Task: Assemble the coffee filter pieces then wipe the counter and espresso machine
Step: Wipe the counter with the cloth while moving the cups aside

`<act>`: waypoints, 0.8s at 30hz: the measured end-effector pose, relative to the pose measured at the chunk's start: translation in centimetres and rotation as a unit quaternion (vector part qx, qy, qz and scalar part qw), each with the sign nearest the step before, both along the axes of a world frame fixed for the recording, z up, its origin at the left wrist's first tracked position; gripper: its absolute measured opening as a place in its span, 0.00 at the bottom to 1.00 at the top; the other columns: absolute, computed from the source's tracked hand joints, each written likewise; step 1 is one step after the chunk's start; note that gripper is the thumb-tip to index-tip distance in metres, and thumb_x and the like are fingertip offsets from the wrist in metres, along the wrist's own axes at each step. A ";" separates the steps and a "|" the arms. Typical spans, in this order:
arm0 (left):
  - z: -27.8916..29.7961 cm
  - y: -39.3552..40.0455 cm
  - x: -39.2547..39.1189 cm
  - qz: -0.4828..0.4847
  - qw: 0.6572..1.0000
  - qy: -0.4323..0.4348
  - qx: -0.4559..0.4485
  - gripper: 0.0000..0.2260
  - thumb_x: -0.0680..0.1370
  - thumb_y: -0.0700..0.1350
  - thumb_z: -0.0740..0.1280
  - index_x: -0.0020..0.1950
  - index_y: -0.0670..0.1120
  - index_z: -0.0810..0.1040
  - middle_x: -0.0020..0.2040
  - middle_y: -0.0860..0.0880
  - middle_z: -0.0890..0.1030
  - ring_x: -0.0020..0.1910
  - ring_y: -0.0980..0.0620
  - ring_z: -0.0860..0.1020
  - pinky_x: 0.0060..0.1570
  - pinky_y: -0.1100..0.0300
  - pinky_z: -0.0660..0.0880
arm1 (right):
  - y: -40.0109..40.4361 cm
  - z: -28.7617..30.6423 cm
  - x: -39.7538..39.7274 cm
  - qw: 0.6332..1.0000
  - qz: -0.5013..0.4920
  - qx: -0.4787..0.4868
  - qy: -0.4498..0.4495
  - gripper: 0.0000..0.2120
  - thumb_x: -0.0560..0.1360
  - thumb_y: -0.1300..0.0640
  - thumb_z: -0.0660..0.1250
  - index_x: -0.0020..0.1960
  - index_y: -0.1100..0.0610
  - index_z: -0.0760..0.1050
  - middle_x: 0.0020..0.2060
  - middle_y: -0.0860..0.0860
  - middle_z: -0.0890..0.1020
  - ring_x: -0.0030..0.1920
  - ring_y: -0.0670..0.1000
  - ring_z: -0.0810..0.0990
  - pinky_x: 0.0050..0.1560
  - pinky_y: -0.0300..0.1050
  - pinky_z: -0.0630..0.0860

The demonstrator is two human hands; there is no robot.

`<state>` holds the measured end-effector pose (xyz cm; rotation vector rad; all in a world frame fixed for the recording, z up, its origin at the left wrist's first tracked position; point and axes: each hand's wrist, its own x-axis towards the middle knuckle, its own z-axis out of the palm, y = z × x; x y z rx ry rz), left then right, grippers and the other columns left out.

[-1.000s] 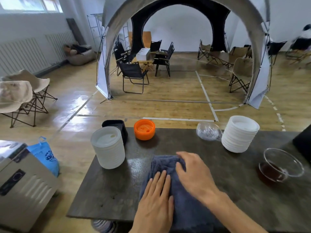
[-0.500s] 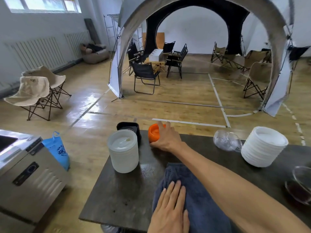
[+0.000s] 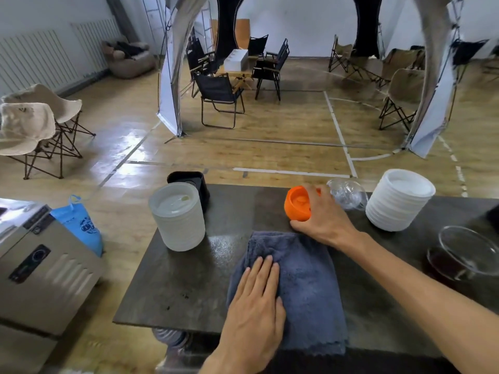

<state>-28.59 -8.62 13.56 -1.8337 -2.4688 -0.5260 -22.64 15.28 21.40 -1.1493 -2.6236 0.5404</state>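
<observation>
A dark grey-blue cloth (image 3: pixel 299 287) lies flat on the dark counter (image 3: pixel 186 282) near its front edge. My left hand (image 3: pixel 256 306) rests palm down on the cloth's left part, fingers together. My right hand (image 3: pixel 322 221) grips a small orange cup-shaped piece (image 3: pixel 295 203), tilted on its side just beyond the cloth's far edge. The hand hides the piece's right side.
A frosted white stack of lids (image 3: pixel 176 215) stands at the counter's left, a black box (image 3: pixel 193 182) behind it. A clear plastic piece (image 3: pixel 345 193) and a white stack (image 3: pixel 398 199) sit at the back right. A glass vessel (image 3: pixel 464 255) with dark liquid is at right. A steel machine (image 3: pixel 35 265) stands left.
My right hand left the cloth, reached to the orange piece near the white stack of lids, took hold of it and carried it rightward, tilting it. My left hand stayed on the cloth.
</observation>
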 end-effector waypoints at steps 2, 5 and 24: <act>0.1 0.0 0.0 0.006 1.000 0.000 -0.012 0.26 0.80 0.53 0.56 0.77 0.45 0.66 0.77 0.49 0.67 0.76 0.51 0.63 0.72 0.55 0.55 | -0.2 -0.2 1.4 1.000 -0.012 0.001 0.000 0.43 0.62 0.40 0.73 0.72 0.46 0.58 0.67 0.57 0.66 0.63 0.61 0.73 0.59 0.60 0.76; 0.4 -0.1 0.0 0.006 1.000 -0.003 -0.026 0.26 0.81 0.53 0.54 0.77 0.46 0.65 0.77 0.49 0.66 0.77 0.52 0.62 0.73 0.56 0.53 | -0.7 -0.3 2.6 0.999 -0.046 0.011 -0.003 0.43 0.65 0.40 0.74 0.73 0.47 0.58 0.68 0.57 0.65 0.64 0.62 0.73 0.59 0.59 0.76; 3.1 3.5 1.4 -0.025 0.999 0.006 -0.044 0.29 0.82 0.62 0.48 0.81 0.52 0.54 0.81 0.48 0.52 0.80 0.47 0.44 0.78 0.50 0.39 | -2.8 0.0 6.7 0.981 -0.171 0.090 0.006 0.38 0.72 0.38 0.69 0.75 0.53 0.61 0.71 0.61 0.65 0.70 0.63 0.67 0.68 0.60 0.67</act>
